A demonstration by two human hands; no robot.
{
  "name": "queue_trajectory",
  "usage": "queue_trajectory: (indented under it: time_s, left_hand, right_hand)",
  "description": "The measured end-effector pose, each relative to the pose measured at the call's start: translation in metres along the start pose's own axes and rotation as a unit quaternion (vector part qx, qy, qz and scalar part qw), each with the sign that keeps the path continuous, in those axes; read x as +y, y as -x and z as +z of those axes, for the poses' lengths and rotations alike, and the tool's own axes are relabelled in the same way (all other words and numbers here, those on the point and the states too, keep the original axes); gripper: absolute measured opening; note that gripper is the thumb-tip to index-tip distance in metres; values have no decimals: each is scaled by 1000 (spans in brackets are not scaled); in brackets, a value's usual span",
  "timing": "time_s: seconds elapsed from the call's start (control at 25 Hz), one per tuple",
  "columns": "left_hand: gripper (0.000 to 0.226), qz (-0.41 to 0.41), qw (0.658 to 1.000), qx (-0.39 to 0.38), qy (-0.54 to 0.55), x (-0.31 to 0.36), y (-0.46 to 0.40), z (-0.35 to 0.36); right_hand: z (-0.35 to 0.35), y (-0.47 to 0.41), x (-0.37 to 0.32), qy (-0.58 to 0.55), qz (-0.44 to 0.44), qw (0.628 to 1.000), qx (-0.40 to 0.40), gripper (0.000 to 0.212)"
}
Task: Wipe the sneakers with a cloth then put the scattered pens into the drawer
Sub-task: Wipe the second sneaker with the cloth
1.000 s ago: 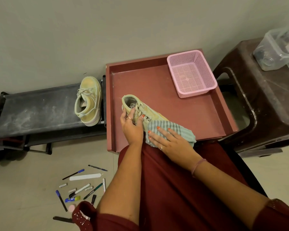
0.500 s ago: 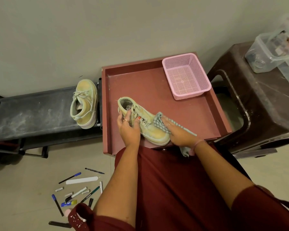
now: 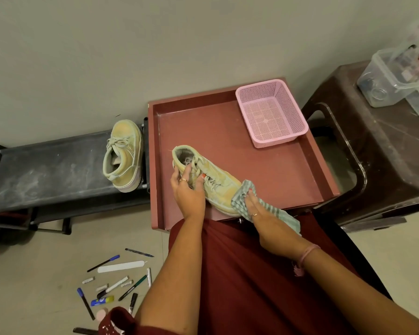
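Left hand (image 3: 188, 189) grips sneaker (image 3: 207, 178); right hand (image 3: 257, 209) pinches cloth (image 3: 242, 197). Hard strokes may slide the sneaker off the drawer (image 3: 271, 170).

no readable text, labels or numbers on anything in view
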State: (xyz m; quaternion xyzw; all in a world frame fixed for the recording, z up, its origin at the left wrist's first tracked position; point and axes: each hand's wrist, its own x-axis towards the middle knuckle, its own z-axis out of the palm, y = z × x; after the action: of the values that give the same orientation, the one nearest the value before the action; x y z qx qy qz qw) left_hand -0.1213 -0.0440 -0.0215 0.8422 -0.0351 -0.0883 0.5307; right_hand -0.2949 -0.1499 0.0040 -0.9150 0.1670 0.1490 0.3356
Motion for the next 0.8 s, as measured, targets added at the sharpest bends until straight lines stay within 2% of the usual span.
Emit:
queue_trajectory:
  time_s: [0.08, 0.24, 0.32, 0.68, 0.8]
  left_hand:
    - [46, 1, 1000, -8, -4, 0, 0, -1]
    - [46, -2, 1000, -13, -8, 1, 0, -2]
    - [46, -1, 1000, -16, -5, 0, 0, -3]
    - [45, -3, 1000, -11, 26, -7, -3, -2]
    - [45, 0, 1000, -9, 26, -6, -2, -1]
  right_hand:
    - [-8, -21, -2, 0, -11, 1000, -1, 89]
    - [-41, -96, -10, -24, 11, 997, -73, 75]
    - [-46, -115, -15, -40, 28, 997, -67, 68]
    - [-14, -27, 11, -68, 20, 997, 29, 75]
    - [-13, -29, 5, -67, 13, 997, 45, 76]
